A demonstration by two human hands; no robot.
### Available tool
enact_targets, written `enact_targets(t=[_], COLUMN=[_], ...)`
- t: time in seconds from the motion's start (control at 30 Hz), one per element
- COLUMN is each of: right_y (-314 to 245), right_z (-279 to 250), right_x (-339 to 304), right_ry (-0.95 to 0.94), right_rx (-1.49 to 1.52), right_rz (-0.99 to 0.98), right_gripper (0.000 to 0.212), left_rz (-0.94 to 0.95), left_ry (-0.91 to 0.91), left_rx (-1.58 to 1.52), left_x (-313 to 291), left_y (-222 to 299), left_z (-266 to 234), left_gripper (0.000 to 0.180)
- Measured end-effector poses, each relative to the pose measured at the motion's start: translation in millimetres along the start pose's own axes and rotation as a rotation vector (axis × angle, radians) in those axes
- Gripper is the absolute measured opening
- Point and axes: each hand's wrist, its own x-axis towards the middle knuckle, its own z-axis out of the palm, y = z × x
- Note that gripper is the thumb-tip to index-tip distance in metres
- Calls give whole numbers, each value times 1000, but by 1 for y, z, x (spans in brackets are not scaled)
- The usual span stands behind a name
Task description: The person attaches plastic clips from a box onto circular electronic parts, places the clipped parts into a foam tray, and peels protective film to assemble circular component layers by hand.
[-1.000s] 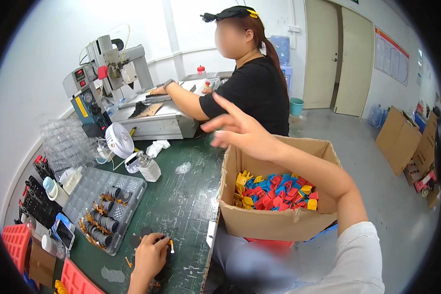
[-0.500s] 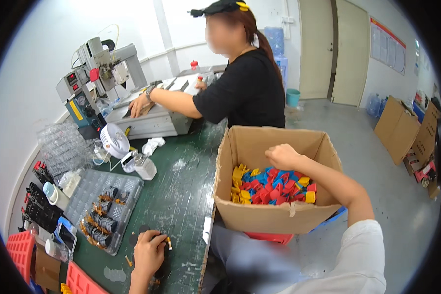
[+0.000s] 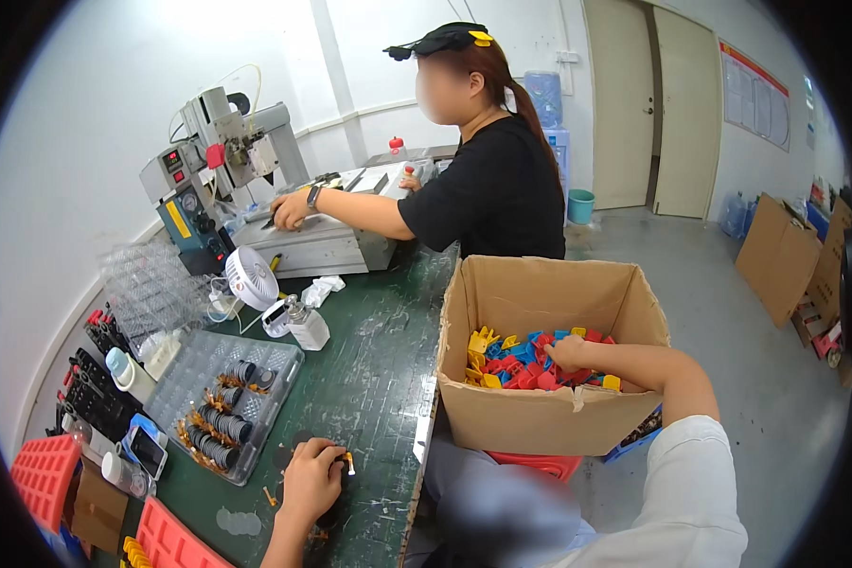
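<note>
My left hand (image 3: 314, 480) is curled low over the green table, its fingers bent and closed. A small part with a whitish and orange strip (image 3: 351, 463) sticks out beside its fingertips; what lies under the palm is hidden. Dark round discs (image 3: 301, 437) lie just beyond it. My right hand (image 3: 566, 353) reaches over the near right side into a cardboard box (image 3: 540, 421). Its fingers are bent together among red, blue and yellow plastic pieces (image 3: 516, 364). The fingertips touch the pieces, and I cannot make out what is between them.
A clear plastic tray (image 3: 289, 369) holds stacks of dark discs with orange strips. Near it stand a white fan (image 3: 252, 276), a clear bottle (image 3: 308, 328) and a phone (image 3: 149, 452). A red tray (image 3: 175, 540) lies near left. Across the table, a co-worker (image 3: 511, 180) handles a bench machine (image 3: 222, 156).
My right hand has gone down from above the box into the plastic pieces. My left hand stays over the same spot. The view has shifted slightly, and the co-worker's arm has moved a little.
</note>
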Motion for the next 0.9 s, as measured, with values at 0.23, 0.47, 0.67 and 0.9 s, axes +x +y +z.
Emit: enact_targets(t=[0.23,0.47,0.67,0.9], right_y=[2,29,33,61], right_z=[-3,-2,-60,-94], right_x=[1,22,-4,-27], right_ry=[-65,-41,211,412], right_rx=[3,31,127,198], right_rz=[72,26,105,-259], right_gripper=[57,50,38,33], left_rz=[22,30,-11,-26], left_ry=[11,83,89,91], left_rx=[34,50,57,68], left_x=[-1,5,6,5], left_y=[1,6,7,11], left_z=[-1,2,1,0], left_gripper=[18,21,19,20])
